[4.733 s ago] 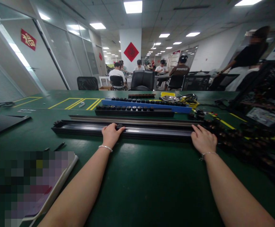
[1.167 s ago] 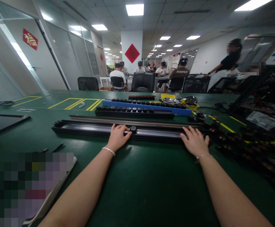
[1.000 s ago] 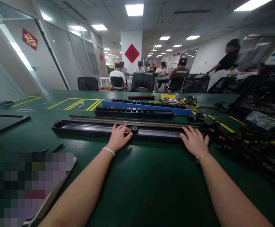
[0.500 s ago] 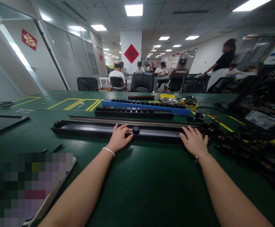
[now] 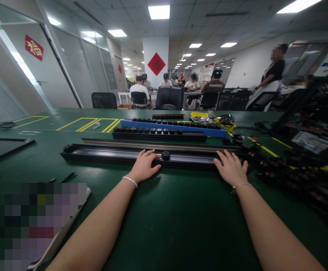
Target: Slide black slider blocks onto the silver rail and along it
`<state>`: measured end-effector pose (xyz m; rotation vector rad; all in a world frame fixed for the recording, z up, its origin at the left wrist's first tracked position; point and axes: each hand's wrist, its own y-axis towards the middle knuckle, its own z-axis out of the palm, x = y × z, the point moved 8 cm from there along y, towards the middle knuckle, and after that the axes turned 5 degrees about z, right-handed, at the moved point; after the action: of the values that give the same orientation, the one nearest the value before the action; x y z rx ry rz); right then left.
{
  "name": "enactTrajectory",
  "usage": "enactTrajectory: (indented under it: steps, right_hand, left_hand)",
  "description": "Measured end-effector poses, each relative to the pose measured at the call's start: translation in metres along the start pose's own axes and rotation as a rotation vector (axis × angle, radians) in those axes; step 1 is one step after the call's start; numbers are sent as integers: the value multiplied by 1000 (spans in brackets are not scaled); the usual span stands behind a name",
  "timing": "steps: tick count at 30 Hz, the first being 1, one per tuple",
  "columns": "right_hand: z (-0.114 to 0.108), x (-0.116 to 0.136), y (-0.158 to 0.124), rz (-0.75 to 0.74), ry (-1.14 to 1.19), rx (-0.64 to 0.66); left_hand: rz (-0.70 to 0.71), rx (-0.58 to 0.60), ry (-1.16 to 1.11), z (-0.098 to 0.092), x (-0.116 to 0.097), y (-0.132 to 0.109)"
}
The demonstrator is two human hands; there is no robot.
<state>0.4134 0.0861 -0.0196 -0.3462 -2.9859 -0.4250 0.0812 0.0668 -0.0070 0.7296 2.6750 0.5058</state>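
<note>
A long black track rail (image 5: 110, 153) with a shiny metal channel lies across the green table. Within its channel, near the middle, sits a small black round piece (image 5: 165, 155). My left hand (image 5: 146, 164) rests on the rail just left of that piece, fingers spread, the index finger reaching to its side. Over the rail's right part lies my right hand (image 5: 232, 167), also with spread fingers, holding nothing. Another small black piece (image 5: 67, 148) is at the rail's left end. A second long rail (image 5: 152, 144) runs right behind the first.
Behind are a black strip (image 5: 158, 134) and a blue strip (image 5: 175, 128), each carrying a row of black pieces. Many dark parts (image 5: 293, 173) are heaped at right. A metal dish (image 5: 202, 120) stands farther back. People sit and stand beyond the table.
The small black piece has shifted slightly right along the channel, and my left hand has moved right with it. My right hand has stayed in place. A standing person in the background has turned more upright.
</note>
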Motion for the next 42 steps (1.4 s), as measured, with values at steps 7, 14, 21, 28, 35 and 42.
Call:
enactTrajectory:
  steps: [7, 14, 21, 28, 35, 42]
  right_hand:
    - [0, 0, 0, -4, -3, -17]
    - [0, 1, 0, 4, 8, -14]
    - [-3, 9, -2, 8, 68, -79]
    - [-4, 26, -7, -44, 105, -74]
    - [-6, 33, -10, -67, 71, -54]
    - [-11, 48, -16, -118, 95, -76]
  left_hand:
    - [-1, 40, 45, 5, 0, 0]
    - [31, 50, 43, 6, -1, 0]
    - [20, 98, 73, 8, -4, 1]
    - [33, 101, 102, 9, -4, 1]
    - [40, 105, 131, 10, -5, 1]
    - [18, 125, 168, 11, -7, 2]
